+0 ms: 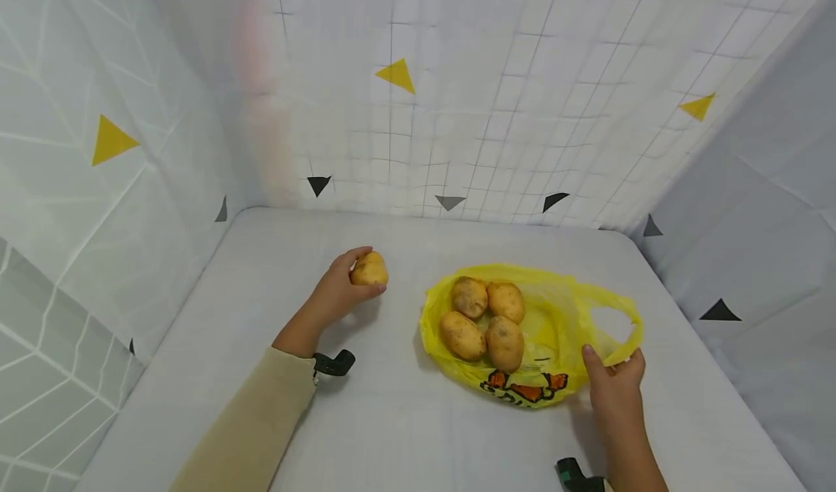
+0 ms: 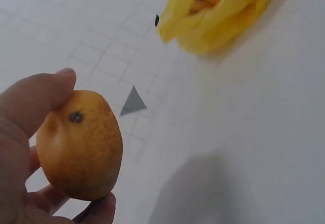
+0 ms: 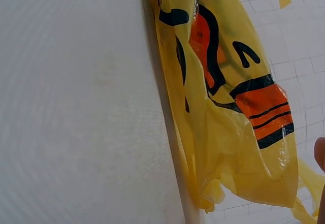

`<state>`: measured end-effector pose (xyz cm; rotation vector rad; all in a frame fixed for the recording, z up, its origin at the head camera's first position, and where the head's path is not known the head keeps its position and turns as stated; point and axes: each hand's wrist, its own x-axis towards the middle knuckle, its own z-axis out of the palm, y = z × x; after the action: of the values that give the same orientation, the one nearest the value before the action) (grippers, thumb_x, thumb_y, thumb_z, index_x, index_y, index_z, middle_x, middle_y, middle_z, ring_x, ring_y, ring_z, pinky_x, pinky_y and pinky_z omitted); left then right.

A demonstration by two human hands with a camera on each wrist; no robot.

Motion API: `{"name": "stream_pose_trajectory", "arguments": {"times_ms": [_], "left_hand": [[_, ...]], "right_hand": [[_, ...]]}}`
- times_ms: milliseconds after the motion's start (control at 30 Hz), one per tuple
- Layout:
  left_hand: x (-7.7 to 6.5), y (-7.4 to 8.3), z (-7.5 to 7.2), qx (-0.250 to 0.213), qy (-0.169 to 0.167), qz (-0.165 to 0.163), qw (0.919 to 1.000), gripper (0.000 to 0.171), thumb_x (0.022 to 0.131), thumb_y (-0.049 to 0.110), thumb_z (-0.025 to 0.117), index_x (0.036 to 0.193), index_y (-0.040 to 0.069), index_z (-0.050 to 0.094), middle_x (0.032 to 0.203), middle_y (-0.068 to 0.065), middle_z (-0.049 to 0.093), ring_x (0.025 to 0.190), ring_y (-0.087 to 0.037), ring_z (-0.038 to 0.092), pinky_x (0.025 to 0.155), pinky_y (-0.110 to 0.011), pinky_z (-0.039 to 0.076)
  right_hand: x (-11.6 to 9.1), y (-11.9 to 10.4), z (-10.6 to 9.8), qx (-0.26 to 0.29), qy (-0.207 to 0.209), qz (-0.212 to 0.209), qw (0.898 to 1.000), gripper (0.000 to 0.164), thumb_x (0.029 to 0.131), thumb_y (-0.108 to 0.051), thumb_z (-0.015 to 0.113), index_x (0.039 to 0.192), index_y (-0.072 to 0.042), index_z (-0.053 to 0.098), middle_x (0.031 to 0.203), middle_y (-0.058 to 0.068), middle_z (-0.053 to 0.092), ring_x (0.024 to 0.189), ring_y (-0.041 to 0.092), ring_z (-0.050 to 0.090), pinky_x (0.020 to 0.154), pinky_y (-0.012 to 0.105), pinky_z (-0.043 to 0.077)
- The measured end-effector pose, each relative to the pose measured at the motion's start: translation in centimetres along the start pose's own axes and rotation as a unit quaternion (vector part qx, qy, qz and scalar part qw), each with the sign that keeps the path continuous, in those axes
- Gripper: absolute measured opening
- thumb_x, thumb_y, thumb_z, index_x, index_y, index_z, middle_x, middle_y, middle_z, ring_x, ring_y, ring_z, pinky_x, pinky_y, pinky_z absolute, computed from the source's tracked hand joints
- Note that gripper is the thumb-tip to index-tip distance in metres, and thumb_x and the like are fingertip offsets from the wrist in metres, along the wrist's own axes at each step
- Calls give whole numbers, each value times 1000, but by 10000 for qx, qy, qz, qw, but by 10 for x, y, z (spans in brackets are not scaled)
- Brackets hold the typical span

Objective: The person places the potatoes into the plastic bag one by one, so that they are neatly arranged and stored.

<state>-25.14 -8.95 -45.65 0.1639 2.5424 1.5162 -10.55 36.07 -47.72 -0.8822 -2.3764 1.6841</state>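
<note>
My left hand (image 1: 337, 289) grips a potato (image 1: 370, 269) between thumb and fingers, above the table to the left of the bag. In the left wrist view this potato (image 2: 84, 145) shows a dark spot on its skin. A yellow plastic bag (image 1: 548, 332) lies with its mouth spread open, and several potatoes (image 1: 505, 343) sit grouped in its left part. At the bag's right end, my right hand (image 1: 617, 387) holds the handle loop between thumb and fingers. The right wrist view shows the bag's printed side (image 3: 244, 148) and only a fingertip (image 3: 320, 153) at the edge.
A white cloth covers the table (image 1: 405, 434). White curtains (image 1: 457, 115) with grid lines and small triangles rise behind it and at both sides. A dark wrist-worn piece (image 1: 335, 363) is by my left sleeve, and another (image 1: 578, 476) is at my right wrist.
</note>
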Motion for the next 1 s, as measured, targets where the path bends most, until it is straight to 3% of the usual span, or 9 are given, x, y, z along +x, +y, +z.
{"name": "stream_pose_trajectory", "arguments": {"times_ms": [100, 467, 700, 1000], "left_hand": [[0, 12, 6, -151, -95, 150, 9997, 88, 87, 34, 87, 160, 27, 39, 160, -6, 38, 129, -32, 55, 108, -50, 51], [3, 50, 32, -36, -263, 558, 9981, 82, 87, 39, 86, 157, 29, 43, 159, -4, 40, 130, -28, 53, 107, -48, 52], [3, 72, 60, 221, -539, 860, 9946, 82, 87, 45, 85, 155, 29, 44, 158, -3, 42, 125, -24, 56, 98, -43, 57], [3, 105, 96, 322, -849, 1400, 9860, 81, 86, 48, 84, 152, 24, 45, 156, -4, 44, 127, -21, 54, 101, -43, 55]], "right_hand": [[-2, 1, 1, 121, -25, -112, 9999, 96, 104, -56, 54, 164, -27, -15, 176, 9, 5, 160, 35, 17, 128, 55, 17], [-2, 1, 2, 97, 35, -178, 9998, 95, 105, -54, 55, 164, -25, -13, 175, 10, 7, 160, 34, 16, 129, 55, 16], [-1, 4, 3, 217, -71, -295, 9993, 90, 106, -48, 55, 164, -25, -9, 174, 9, 9, 160, 32, 18, 128, 54, 20], [1, 6, 1, 314, -89, -392, 9987, 89, 106, -47, 57, 164, -26, -7, 173, 8, 10, 159, 29, 19, 129, 51, 20]]}}
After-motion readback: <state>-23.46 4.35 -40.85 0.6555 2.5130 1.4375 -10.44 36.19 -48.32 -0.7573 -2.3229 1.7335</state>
